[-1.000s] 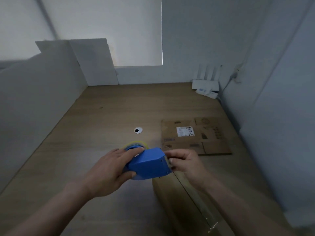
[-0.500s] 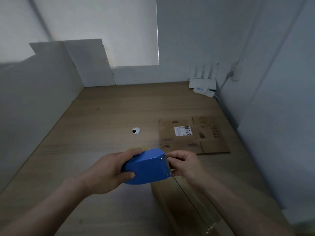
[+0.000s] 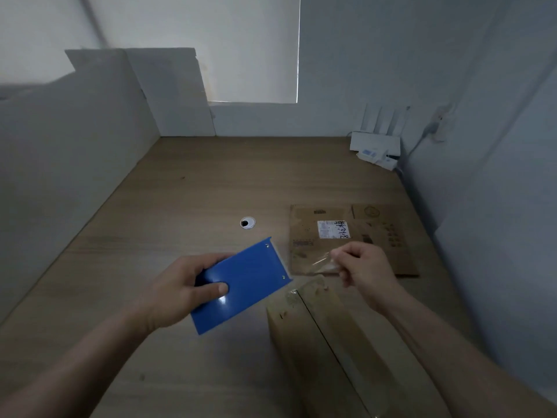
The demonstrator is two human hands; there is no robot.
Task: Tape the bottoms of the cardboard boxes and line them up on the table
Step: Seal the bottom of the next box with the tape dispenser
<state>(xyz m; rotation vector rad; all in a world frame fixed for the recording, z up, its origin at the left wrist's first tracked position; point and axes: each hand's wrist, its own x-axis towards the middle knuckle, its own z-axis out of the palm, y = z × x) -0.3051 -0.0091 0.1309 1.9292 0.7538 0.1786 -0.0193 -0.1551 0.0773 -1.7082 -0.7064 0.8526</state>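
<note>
My left hand (image 3: 177, 292) grips a blue tape dispenser (image 3: 245, 283) above the wooden table (image 3: 187, 188). My right hand (image 3: 366, 268) pinches the free end of clear tape (image 3: 321, 262) pulled out from the dispenser's front edge. Below both hands stands a cardboard box (image 3: 328, 351) with its closed flaps up and a dark seam running down the middle; clear tape lies along part of it. A flattened cardboard box (image 3: 382, 236) with a white label lies on the table behind my right hand.
A round cable hole (image 3: 247, 222) sits in the table's middle. A white router (image 3: 376, 140) with antennas and small boxes stands in the far right corner. White partitions wall in the table on the left, back and right.
The dispenser has tilted, its flat blue side now facing up, and moved left. My right hand has drawn a strip of tape away from it to the right.
</note>
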